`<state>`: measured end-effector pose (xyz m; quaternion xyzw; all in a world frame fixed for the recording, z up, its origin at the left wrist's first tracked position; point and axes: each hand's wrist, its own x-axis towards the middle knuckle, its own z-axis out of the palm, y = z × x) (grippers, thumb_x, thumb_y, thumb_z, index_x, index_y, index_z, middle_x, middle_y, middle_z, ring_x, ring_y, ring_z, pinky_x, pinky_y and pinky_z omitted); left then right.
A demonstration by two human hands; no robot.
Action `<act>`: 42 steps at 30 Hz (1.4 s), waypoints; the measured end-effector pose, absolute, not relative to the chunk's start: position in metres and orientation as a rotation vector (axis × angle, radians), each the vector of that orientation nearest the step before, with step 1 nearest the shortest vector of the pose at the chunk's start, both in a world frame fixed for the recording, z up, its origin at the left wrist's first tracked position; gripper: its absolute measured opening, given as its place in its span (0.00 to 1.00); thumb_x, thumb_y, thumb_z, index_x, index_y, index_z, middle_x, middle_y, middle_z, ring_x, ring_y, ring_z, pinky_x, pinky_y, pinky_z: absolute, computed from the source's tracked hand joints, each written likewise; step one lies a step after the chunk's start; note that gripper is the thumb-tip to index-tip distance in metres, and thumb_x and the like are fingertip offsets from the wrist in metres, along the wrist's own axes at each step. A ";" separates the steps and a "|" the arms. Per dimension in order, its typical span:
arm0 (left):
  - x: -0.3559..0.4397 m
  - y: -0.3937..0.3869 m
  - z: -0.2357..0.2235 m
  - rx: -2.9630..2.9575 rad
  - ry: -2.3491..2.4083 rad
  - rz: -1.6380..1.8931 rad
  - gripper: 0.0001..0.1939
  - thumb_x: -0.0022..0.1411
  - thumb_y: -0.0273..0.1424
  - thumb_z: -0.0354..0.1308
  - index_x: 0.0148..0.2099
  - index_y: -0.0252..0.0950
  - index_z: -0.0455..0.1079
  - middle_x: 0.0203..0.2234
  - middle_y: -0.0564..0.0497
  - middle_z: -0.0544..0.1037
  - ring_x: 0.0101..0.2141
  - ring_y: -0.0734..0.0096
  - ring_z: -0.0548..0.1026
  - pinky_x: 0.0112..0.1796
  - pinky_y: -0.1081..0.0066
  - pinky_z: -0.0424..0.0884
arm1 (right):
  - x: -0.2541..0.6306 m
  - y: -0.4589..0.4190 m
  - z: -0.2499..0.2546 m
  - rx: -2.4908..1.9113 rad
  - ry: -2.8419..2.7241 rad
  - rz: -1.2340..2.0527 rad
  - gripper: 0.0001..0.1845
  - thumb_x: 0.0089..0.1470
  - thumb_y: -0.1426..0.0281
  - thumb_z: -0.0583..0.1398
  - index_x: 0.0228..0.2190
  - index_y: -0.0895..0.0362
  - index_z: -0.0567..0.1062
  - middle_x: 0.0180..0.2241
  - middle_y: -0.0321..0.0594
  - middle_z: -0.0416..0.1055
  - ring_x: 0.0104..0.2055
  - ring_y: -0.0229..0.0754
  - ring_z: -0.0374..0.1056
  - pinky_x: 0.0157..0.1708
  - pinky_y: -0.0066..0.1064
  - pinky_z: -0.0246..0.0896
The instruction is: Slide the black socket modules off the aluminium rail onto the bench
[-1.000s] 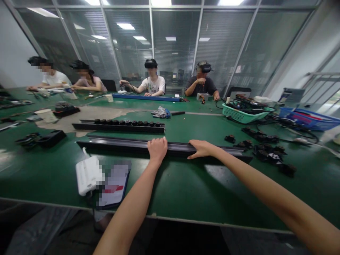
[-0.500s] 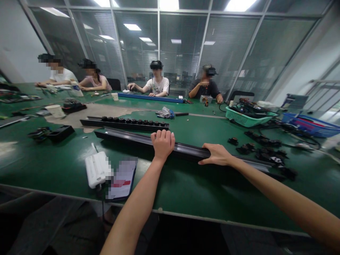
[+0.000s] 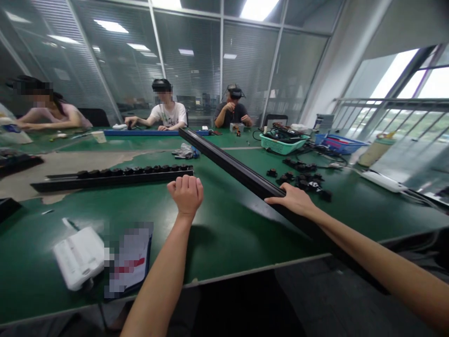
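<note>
A long black channel rail [image 3: 231,169] is held in my right hand [image 3: 294,199], with the thumb and fingers wrapped around its sides. It slants from the far middle of the table down to the near right, where my forearm hides part of it. My left hand [image 3: 185,195] is a fist above the table, apart from the rail; its palm side is hidden, so whatever it holds, if anything, does not show. Just beyond that fist lies a second black rail [image 3: 115,180] carrying a row of small black parts [image 3: 136,171].
Small black parts [image 3: 305,180] are scattered at the right, before a green basket [image 3: 282,146] and a blue basket [image 3: 342,145]. Near left are a white device [image 3: 79,257] and a phone [image 3: 129,262]. Gloves [image 3: 185,151] lie farther back. Co-workers sit across the table [image 3: 224,248].
My left hand has come off the rail and stays closed. With my right hand, the rail has swung from lying across the table to a steep slant. The view has turned right.
</note>
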<state>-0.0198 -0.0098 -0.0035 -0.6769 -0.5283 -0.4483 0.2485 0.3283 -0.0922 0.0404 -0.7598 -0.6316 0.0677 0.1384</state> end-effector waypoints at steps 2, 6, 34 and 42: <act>-0.018 -0.009 -0.003 -1.858 -1.431 -1.217 0.12 0.70 0.34 0.45 0.34 0.39 0.65 0.32 0.44 0.70 0.38 0.55 0.65 0.44 0.55 0.53 | 0.342 -0.093 0.036 -2.299 -1.753 0.140 0.45 0.42 0.32 0.57 0.46 0.57 0.72 0.43 0.52 0.76 0.44 0.59 0.73 0.38 0.41 0.63; -0.016 -0.009 -0.002 -1.894 -1.452 -1.190 0.12 0.70 0.34 0.45 0.34 0.39 0.64 0.31 0.44 0.69 0.38 0.54 0.65 0.44 0.55 0.53 | 0.372 -0.091 0.019 -2.437 -1.680 0.083 0.46 0.42 0.32 0.57 0.45 0.58 0.72 0.44 0.56 0.76 0.44 0.62 0.74 0.37 0.44 0.64; -0.011 -0.004 -0.002 -1.873 -1.475 -1.045 0.15 0.71 0.35 0.43 0.32 0.39 0.64 0.28 0.46 0.70 0.34 0.58 0.66 0.41 0.58 0.53 | 0.518 -0.042 -0.028 -2.660 -1.356 -0.212 0.54 0.45 0.36 0.61 0.56 0.68 0.66 0.54 0.72 0.61 0.57 0.69 0.60 0.49 0.50 0.58; -0.009 -0.002 -0.005 -1.894 -1.483 -0.954 0.17 0.72 0.34 0.43 0.32 0.39 0.66 0.29 0.45 0.73 0.33 0.59 0.68 0.40 0.59 0.54 | 0.529 -0.063 -0.027 -2.602 -1.487 -0.631 0.39 0.55 0.48 0.62 0.52 0.71 0.69 0.53 0.77 0.57 0.56 0.71 0.55 0.46 0.54 0.50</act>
